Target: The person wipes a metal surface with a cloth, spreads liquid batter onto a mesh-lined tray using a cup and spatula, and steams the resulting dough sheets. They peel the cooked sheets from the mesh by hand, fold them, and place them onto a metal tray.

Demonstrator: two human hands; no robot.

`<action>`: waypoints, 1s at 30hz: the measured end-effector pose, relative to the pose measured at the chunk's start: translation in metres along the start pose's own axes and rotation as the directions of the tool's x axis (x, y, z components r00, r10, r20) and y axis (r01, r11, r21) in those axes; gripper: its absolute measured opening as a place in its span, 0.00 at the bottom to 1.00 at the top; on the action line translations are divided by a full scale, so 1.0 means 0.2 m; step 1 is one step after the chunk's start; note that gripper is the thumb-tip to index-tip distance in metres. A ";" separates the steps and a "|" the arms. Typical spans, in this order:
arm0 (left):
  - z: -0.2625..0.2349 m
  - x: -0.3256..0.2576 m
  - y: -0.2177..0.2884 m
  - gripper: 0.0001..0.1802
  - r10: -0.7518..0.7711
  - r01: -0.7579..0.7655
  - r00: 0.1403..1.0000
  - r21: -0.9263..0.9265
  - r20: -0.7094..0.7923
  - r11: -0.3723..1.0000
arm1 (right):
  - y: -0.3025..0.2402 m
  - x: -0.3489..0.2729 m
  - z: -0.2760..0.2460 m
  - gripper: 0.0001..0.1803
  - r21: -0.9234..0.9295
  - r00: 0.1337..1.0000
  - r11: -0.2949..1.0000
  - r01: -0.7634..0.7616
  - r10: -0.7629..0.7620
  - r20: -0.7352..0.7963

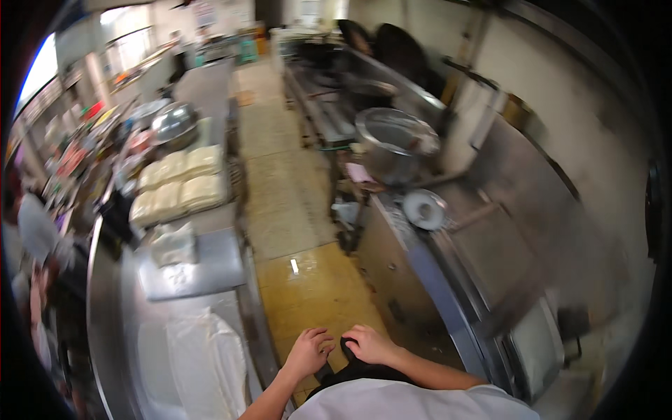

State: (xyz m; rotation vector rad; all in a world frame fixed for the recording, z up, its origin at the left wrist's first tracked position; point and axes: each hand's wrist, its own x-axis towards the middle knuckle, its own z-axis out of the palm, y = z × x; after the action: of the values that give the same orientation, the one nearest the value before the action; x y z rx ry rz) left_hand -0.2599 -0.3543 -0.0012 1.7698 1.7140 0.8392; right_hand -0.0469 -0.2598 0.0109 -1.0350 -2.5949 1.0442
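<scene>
Both of my hands are in front of my white top, above the yellowish floor. My left hand (311,351) has its fingers loosely bent and a little apart, with nothing in them. To its right, my right hand (371,344) is also half-curled, and I see nothing held in it. A dark shape (346,350), perhaps clothing or a shoe, shows between the hands; I cannot tell whether the right fingers touch it. Nearest on the left, a white cloth (210,357) lies on the steel table (143,329).
Along the left table are a metal tray (210,273) with a white bundle (173,245), pale plastic-wrapped blocks (178,182) and a steel bowl (175,124). A stove counter on the right carries a large metal pot (395,143) and a white dish (424,209). People stand at far left.
</scene>
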 end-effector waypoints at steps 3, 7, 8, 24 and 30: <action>0.17 0.09 0.20 0.13 0.103 -0.095 0.989 -0.077 0.105 0.993 | 0.10 -0.24 -0.10 0.16 -0.011 0.987 0.994 -0.110 0.108 -0.122; 0.42 0.19 0.43 0.13 0.224 -0.194 0.952 -0.151 0.210 0.969 | 0.28 -0.57 -0.18 0.16 0.022 0.917 0.974 -0.225 0.219 -0.332; 0.48 0.21 0.48 0.13 0.243 -0.208 0.937 -0.160 0.251 0.965 | 0.33 -0.67 -0.23 0.16 0.039 0.895 0.964 -0.263 0.259 -0.363; 2.09 0.53 1.81 0.12 0.584 -0.502 0.645 -0.304 0.492 0.810 | 1.54 -3.11 -0.82 0.18 0.339 -0.019 0.337 -0.878 0.684 -0.729; 2.94 0.71 2.18 0.14 0.714 -0.720 0.421 -0.272 0.559 0.638 | 1.99 -3.74 -0.68 0.28 0.340 -0.273 -0.062 -0.938 0.736 -0.619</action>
State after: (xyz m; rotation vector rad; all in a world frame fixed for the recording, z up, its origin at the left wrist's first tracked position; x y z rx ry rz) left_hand 0.4701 -0.2082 -0.0583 2.4608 0.4519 0.4163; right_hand 0.7809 -0.4693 -0.0744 -2.9062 -0.8568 0.0451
